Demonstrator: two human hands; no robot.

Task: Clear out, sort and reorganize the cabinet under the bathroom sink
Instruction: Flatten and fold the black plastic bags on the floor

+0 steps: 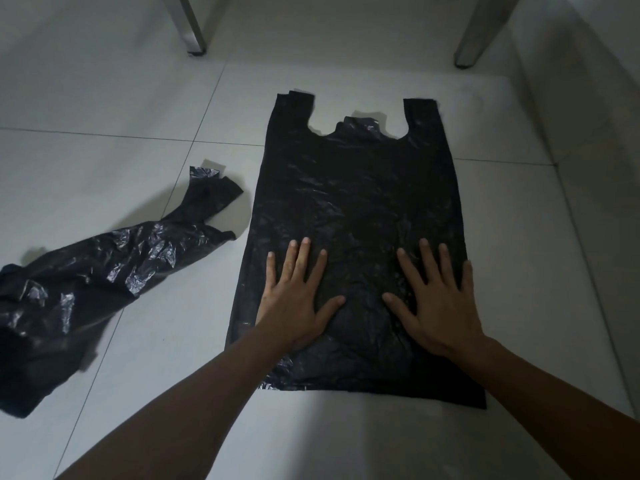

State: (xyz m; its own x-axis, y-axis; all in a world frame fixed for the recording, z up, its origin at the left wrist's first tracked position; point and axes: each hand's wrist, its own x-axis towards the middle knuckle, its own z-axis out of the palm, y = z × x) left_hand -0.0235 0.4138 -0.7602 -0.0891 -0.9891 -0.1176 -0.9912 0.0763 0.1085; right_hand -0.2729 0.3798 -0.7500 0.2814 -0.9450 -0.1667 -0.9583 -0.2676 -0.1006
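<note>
A black plastic carrier bag (360, 188) lies spread flat on the white tiled floor, its two handles pointing away from me. My left hand (298, 292) presses flat on the bag's lower left part, fingers straight and spread. My right hand (440, 296) presses flat on its lower right part in the same way. A second black plastic bag (93, 271) lies crumpled on the floor to the left, apart from both hands.
Two metal legs stand on the floor at the back, one at the left (194, 29) and one at the right (474, 39). A white wall (595, 133) runs along the right side, close to the flat bag.
</note>
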